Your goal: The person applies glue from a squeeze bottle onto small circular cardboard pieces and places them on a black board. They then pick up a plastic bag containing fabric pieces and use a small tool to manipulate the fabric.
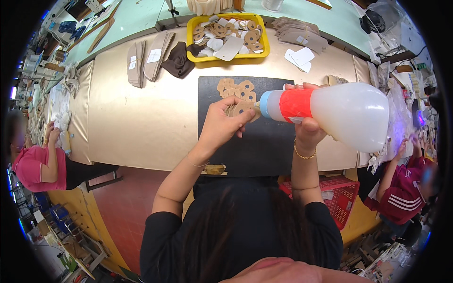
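A large translucent squeeze bottle [351, 111] with a red band and a light blue cap lies tilted on its side in the air, my right hand [309, 125] closed around its neck. Its nozzle points left at a stack of small tan fabric pieces [241, 111] with dark round centres. My left hand [222, 121] pinches that stack over the black mat [255, 151]. Whether the nozzle touches the top piece, I cannot tell. Just beyond, more tan pieces [229, 87] of the same sort lie spread on the mat.
A yellow tray [193, 59] of tan and white pieces stands at the back. Tan fabric stacks [136, 63] and a dark brown cloth [179, 61] lie left of it; white cards [300, 57] lie right. A red crate [347, 193] sits below the table. People work on both sides.
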The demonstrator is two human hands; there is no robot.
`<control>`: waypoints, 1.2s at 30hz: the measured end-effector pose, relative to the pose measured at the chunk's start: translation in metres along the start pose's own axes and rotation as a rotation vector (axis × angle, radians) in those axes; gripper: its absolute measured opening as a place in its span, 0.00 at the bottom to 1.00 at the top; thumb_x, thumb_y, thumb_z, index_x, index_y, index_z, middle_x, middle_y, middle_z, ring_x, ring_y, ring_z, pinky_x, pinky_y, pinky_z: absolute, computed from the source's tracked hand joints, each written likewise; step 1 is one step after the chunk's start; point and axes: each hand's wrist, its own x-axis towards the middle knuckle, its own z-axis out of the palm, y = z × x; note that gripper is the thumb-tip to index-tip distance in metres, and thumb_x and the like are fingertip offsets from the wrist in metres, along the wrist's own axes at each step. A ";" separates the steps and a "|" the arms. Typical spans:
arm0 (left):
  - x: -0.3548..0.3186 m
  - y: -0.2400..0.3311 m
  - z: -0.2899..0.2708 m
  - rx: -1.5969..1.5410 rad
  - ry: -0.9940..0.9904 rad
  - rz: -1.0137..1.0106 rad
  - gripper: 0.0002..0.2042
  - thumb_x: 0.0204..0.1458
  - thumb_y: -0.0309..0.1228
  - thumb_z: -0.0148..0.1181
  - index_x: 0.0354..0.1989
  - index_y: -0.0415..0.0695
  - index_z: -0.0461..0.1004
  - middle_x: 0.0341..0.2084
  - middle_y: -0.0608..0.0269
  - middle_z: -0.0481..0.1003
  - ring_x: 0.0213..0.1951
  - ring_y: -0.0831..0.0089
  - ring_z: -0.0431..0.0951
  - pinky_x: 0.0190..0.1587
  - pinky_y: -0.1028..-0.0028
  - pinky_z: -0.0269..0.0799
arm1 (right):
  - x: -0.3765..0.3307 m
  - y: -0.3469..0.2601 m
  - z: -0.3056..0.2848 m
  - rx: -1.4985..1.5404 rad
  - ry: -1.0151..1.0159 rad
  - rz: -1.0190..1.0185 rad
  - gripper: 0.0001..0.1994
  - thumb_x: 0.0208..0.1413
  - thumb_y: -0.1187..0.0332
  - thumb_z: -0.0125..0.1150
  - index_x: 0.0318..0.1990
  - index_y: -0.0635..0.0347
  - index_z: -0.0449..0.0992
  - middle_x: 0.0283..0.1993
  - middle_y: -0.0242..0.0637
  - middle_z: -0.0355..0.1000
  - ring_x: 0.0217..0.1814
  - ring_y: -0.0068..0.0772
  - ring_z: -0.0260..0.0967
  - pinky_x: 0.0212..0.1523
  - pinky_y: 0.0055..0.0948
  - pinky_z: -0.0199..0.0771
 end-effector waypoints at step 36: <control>0.002 0.005 0.004 -0.110 -0.073 -0.102 0.09 0.48 0.27 0.65 0.31 0.37 0.71 0.17 0.65 0.71 0.16 0.80 0.71 0.18 0.81 0.69 | -0.024 -0.001 -0.023 0.084 0.007 0.120 0.42 0.35 0.38 0.69 0.46 0.71 0.67 0.40 0.39 0.65 0.41 0.37 0.71 0.44 0.41 0.78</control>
